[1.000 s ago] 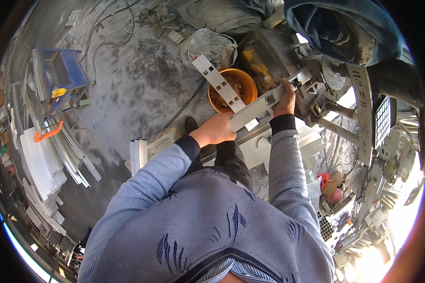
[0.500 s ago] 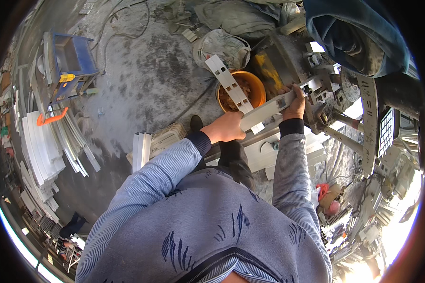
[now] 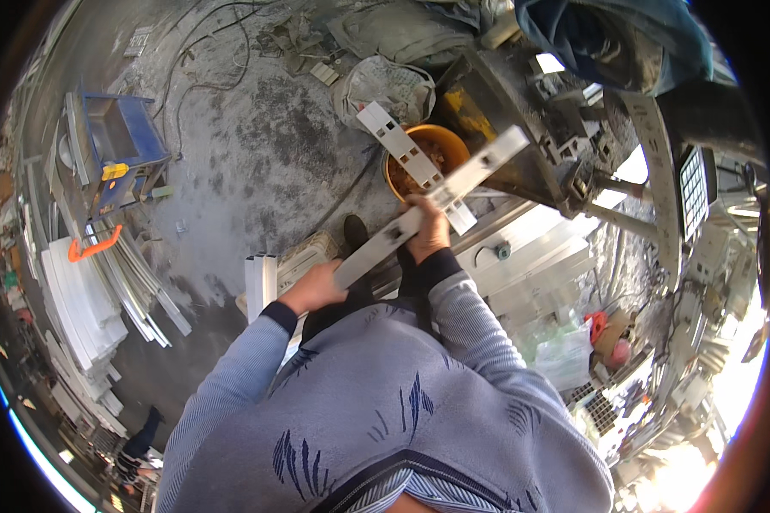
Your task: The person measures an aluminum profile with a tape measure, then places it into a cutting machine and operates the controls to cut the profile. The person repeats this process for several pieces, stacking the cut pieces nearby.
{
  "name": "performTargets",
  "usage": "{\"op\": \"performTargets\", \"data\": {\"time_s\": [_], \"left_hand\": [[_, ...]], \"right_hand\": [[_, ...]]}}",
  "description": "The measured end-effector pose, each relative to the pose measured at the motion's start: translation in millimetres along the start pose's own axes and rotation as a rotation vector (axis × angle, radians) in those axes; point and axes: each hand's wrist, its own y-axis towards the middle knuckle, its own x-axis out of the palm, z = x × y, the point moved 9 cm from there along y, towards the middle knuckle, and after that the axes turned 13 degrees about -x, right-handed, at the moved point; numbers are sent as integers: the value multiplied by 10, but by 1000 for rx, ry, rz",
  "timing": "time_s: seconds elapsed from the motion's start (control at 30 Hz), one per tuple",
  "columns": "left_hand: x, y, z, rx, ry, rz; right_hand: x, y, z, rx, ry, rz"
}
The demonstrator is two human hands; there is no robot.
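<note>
A long pale metal profile with square cut-outs (image 3: 481, 166) slants across in front of me, its far end up and to the right. My left hand (image 3: 314, 288) is closed around its near end. Around its middle, my right hand (image 3: 429, 229) grips the same bar, fingers wrapped over it. Beneath it, a second pale profile with square holes (image 3: 391, 135) lies across the rim of an orange bucket (image 3: 465, 154). Brownish scraps (image 3: 408, 181) fill part of the bucket. Part of that second profile is hidden by the held one.
At right stands a machine with a metal frame (image 3: 580, 190) and a keypad panel (image 3: 695, 192). White profiles (image 3: 522, 272) lie beside it. On the left are a blue metal stand (image 3: 137, 128), stacked pale strips (image 3: 81, 295) and an orange handle (image 3: 94, 245). A cable (image 3: 246, 64) crosses the floor.
Both hands have drawn the profile away from the machine, left and toward my body. Its far end now shows free above the bucket. My right hand has shifted to the bar's middle.
</note>
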Motion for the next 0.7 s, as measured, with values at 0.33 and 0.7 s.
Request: {"op": "performTargets", "data": {"time_s": [0.33, 0.7], "left_hand": [[-417, -536, -621, -27, -176, 218], [-895, -559, 1503, 445, -424, -146]], "right_hand": [[1336, -1062, -449, 158, 112, -784], [1726, -1619, -1646, -265, -521, -1106]]}}
